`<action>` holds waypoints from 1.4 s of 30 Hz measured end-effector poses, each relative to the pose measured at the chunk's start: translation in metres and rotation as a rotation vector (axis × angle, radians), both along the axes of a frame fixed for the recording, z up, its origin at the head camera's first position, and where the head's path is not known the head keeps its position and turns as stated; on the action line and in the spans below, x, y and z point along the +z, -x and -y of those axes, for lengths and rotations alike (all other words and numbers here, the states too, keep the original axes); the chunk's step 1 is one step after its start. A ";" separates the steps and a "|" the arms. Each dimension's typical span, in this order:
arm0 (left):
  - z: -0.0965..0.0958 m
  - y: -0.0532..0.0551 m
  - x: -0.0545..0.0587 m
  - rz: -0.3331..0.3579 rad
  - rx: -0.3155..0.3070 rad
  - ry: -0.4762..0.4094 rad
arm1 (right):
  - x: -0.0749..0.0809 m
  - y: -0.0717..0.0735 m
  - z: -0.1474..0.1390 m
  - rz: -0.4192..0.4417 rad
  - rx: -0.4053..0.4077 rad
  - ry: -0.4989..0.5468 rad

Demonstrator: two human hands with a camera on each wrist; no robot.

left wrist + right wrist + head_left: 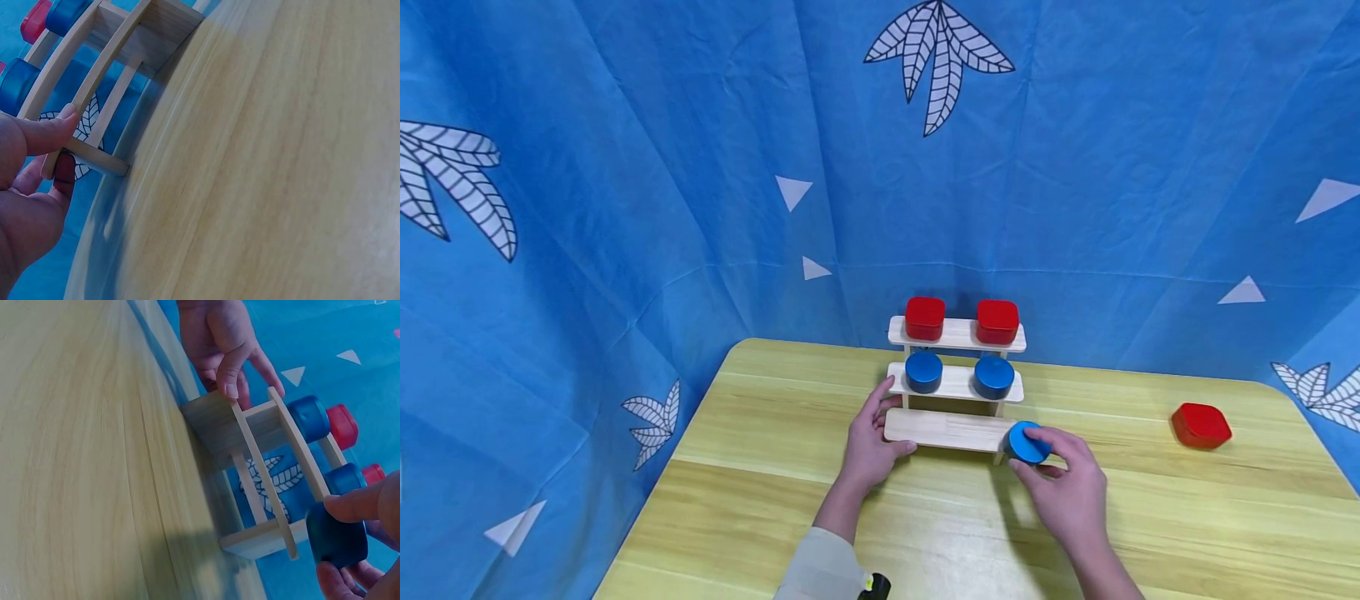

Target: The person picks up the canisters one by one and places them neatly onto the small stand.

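Note:
A small wooden three-tier shelf [951, 428] stands at the back of the table. My left hand [871, 442] grips the left end of its lowest tier, thumb in front and fingers behind, as the left wrist view shows. Between thumb and fingers my right hand [1069, 487] pinches a round blue container [1027, 442] beside the right end of that tier; in the right wrist view the blue container [337, 536] hangs off the tabletop. Two blue round containers [923, 372] sit on the middle tier, and two red squarish containers [997, 322] on the top one. The lowest tier is bare.
Another red container [1201, 426] lies on the wooden table [760, 500] to the right. A blue cloth [715, 167] with white leaves and triangles hangs behind and left of the table. A small black object [875, 587] shows by the left sleeve.

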State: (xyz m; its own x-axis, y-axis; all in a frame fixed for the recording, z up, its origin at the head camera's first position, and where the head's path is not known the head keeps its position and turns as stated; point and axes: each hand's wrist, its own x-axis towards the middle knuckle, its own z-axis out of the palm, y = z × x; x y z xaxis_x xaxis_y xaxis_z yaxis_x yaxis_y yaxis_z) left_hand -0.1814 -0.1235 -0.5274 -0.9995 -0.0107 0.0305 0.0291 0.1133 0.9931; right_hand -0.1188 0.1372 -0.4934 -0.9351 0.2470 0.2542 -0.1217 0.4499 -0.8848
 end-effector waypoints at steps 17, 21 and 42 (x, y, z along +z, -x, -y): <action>0.000 0.002 0.003 0.050 0.002 0.000 | -0.003 0.004 0.010 0.015 0.034 0.013; 0.000 0.000 0.004 0.051 0.006 0.004 | -0.003 0.004 0.011 0.009 0.043 0.014; 0.003 -0.001 0.001 0.005 -0.022 -0.016 | -0.005 0.006 0.017 -0.021 0.066 0.006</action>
State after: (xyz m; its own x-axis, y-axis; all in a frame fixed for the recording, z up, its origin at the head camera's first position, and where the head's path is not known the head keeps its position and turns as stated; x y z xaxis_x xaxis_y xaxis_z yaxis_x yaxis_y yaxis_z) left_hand -0.1808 -0.1262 -0.5259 -0.9996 0.0106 0.0260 0.0269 0.0963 0.9950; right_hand -0.1250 0.1198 -0.4984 -0.9438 0.1869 0.2727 -0.1695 0.4346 -0.8845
